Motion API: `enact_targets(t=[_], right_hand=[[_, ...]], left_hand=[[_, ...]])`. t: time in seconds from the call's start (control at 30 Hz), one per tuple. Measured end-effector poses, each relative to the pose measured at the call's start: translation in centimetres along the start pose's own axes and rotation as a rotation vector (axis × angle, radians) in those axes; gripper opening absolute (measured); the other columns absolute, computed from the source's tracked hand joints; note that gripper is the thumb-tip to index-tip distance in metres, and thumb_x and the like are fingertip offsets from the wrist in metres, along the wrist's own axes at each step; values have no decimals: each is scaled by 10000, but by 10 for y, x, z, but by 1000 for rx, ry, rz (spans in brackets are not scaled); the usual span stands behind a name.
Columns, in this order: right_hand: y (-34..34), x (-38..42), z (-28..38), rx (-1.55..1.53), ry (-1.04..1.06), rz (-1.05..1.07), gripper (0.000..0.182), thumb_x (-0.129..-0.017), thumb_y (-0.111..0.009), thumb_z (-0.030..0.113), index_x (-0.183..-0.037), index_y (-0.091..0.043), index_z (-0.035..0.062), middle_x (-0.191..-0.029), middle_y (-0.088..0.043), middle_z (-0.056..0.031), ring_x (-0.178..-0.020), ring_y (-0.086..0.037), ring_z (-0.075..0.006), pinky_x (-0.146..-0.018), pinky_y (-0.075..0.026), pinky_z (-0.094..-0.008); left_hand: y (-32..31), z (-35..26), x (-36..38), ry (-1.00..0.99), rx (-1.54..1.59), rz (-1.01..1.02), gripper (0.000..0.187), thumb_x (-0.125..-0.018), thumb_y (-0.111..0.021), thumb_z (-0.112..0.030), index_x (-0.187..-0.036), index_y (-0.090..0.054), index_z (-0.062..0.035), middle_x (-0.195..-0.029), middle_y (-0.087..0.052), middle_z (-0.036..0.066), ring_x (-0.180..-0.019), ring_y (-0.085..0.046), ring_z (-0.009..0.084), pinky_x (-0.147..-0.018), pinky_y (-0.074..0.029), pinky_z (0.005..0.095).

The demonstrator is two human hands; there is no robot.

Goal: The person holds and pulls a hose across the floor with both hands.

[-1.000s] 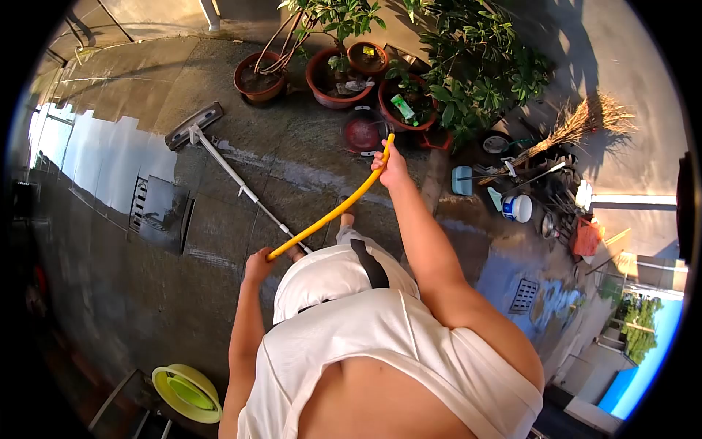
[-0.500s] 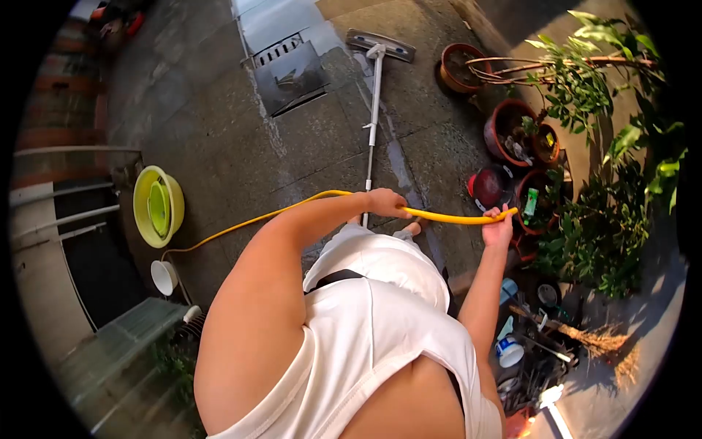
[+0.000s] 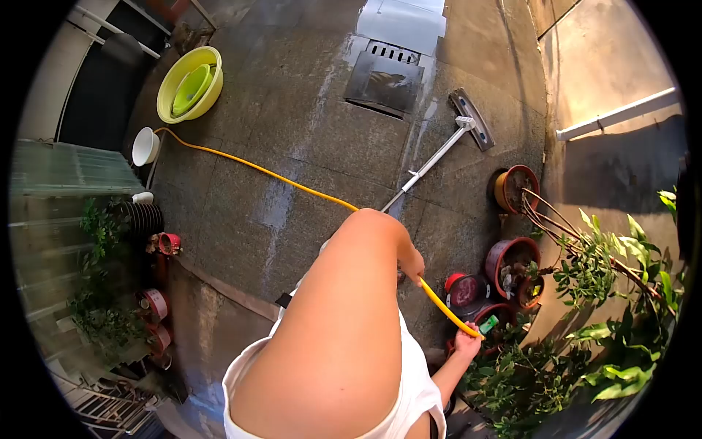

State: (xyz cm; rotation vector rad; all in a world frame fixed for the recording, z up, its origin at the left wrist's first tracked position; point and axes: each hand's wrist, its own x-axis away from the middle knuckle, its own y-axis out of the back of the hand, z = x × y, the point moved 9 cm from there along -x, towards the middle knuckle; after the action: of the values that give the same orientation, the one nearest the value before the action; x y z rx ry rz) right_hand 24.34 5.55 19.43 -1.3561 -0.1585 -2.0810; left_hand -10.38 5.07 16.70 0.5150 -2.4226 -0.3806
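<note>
A yellow hose (image 3: 443, 301) runs between my two hands. My left hand (image 3: 412, 265) is closed around it, partly hidden by my own forearm. At the hose's end, my right hand (image 3: 466, 341) grips it close to a plant pot (image 3: 491, 313) with a green item in it. The rest of the hose trails across the floor to the upper left. A flat-headed floor squeegee or mop (image 3: 439, 155) leans toward me, its lower handle hidden behind my left arm. Whether anything supports that handle cannot be seen.
Potted plants (image 3: 516, 194) and leafy branches line the right side. A metal drain cover (image 3: 384, 84) lies in the damp paved floor (image 3: 292, 132). At upper left are a yellow basin (image 3: 212, 91) and a white bowl (image 3: 145, 147). Red pots (image 3: 151, 304) stand at left.
My view has swung to the left, so the scene appears rotated clockwise. Both hands now appear lower, still on the hose, whose end stays near the pots.
</note>
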Motion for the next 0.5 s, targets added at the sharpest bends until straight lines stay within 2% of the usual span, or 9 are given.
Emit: enact_targets(t=[0.17,0.23,0.27,0.37,0.47,0.5], right_hand=[[-20,-5,3,69,38,37,385,-1001,-362,355,-1040,-529,10,-994,-612,-161,-930,-607,-307,-907,-506,-494],[-39,-4,-9,97,-1,165,407,-1006,-365,367,-1115,-533,12,-1009,-612,-150,-1018,-589,-307,-986,-452,-510],[-56,7,-21,131,-13,176,407,-1007,-367,367,-1133,-532,18,-1008,-606,-135,-1041,-579,-308,-1014,-425,-514],[-101,10,-69,201,-121,286,380,-1001,-393,367,-1186,-517,59,-979,-595,-114,-1064,-565,-324,-1029,-405,-522],[-142,-10,-134,294,-223,387,384,-1002,-388,375,-1237,-481,86,-949,-587,-108,-1061,-571,-334,-1019,-415,-518],[-156,-19,-154,324,-232,434,390,-1003,-386,380,-1242,-478,85,-969,-593,-112,-1061,-579,-330,-1005,-429,-508]], left_hand=[[9,3,1,50,39,-45,620,-875,-443,-638,-1071,-679,-100,-947,-681,137,-910,-631,328,-784,-483,435],[22,-4,13,57,70,-85,631,-860,-463,-646,-1085,-675,-96,-942,-681,140,-909,-630,329,-779,-483,434],[21,0,6,-2,194,-193,639,-837,-491,-659,-1059,-674,-89,-896,-680,141,-871,-637,327,-753,-486,432],[35,-13,20,-9,390,-274,589,-849,-500,-625,-1010,-662,-82,-843,-670,152,-826,-641,342,-728,-486,444],[31,10,14,35,366,-423,505,-867,-515,-563,-953,-630,-79,-802,-660,154,-786,-636,359,-718,-482,461],[31,26,20,107,343,-484,452,-878,-526,-523,-922,-611,-81,-791,-655,152,-773,-634,360,-714,-478,474]])
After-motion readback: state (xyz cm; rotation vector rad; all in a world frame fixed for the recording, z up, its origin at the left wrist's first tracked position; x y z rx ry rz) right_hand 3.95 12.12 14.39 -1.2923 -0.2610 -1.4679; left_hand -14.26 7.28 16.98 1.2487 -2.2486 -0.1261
